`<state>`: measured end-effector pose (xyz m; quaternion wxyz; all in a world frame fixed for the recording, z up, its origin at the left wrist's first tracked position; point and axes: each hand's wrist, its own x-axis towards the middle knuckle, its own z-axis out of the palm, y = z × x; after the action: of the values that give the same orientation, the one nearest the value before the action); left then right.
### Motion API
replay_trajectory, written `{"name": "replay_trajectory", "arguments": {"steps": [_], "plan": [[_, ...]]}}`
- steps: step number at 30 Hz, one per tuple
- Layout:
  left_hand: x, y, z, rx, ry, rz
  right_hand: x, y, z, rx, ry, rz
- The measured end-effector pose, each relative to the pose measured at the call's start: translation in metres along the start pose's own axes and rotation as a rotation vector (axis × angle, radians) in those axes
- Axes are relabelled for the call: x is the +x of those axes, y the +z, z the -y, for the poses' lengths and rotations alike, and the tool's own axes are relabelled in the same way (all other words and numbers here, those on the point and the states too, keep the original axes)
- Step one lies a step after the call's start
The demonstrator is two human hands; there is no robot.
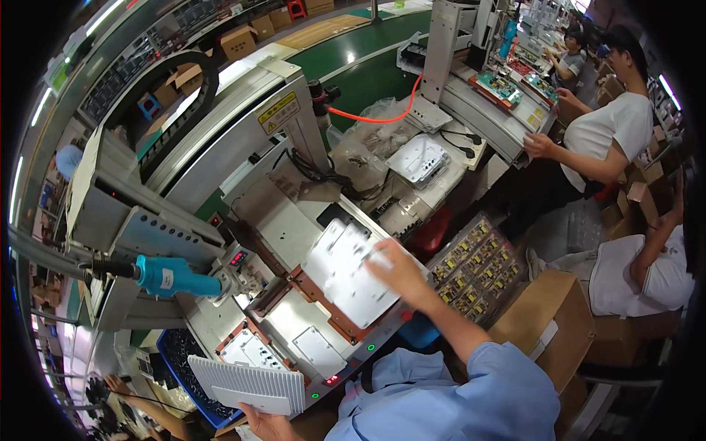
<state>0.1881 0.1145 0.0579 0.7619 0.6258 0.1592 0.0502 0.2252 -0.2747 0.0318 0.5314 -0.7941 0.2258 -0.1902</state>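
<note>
My left hand (268,425) grips the lower edge of a pale finned heat-sink housing (254,382), held tilted near the bench front. Above the bench's right fixture is a white metal plate (342,283) with small raised bosses and holes. My right hand (398,273) reaches over its right edge, fingers bent on the upper face; the thumb is hidden and the fingers are slightly blurred. Left of that plate, a white panel with small dark parts (250,349) sits in a brown-edged fixture. Beside it lies a flat white cover (320,351).
A teal powered screwdriver (176,278) is mounted at left, above a blue bin (173,353) of small dark parts. At right are a tray of yellow components (478,272) and an open cardboard box (540,323). Another white housing (418,158) rests behind. Co-workers sit and stand at right.
</note>
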Motion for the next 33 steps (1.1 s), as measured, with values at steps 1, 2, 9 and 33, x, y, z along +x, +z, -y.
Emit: {"name": "replay_trajectory", "arguments": {"steps": [1,2,9,33], "plan": [[0.0,0.003,0.0,-0.134,-0.045,-0.005,0.023,-0.015,-0.035,-0.062,-0.12,-0.152],[-0.002,0.006,-0.001,-0.132,-0.041,-0.001,0.049,-0.034,-0.056,0.045,0.083,-0.204],[-0.015,0.005,0.0,0.044,-0.028,-0.068,0.204,-0.125,-0.203,0.336,0.17,-0.726],[-0.028,0.131,-0.018,-0.029,0.266,0.055,-0.06,-0.019,0.071,0.326,-0.031,0.598]]}}
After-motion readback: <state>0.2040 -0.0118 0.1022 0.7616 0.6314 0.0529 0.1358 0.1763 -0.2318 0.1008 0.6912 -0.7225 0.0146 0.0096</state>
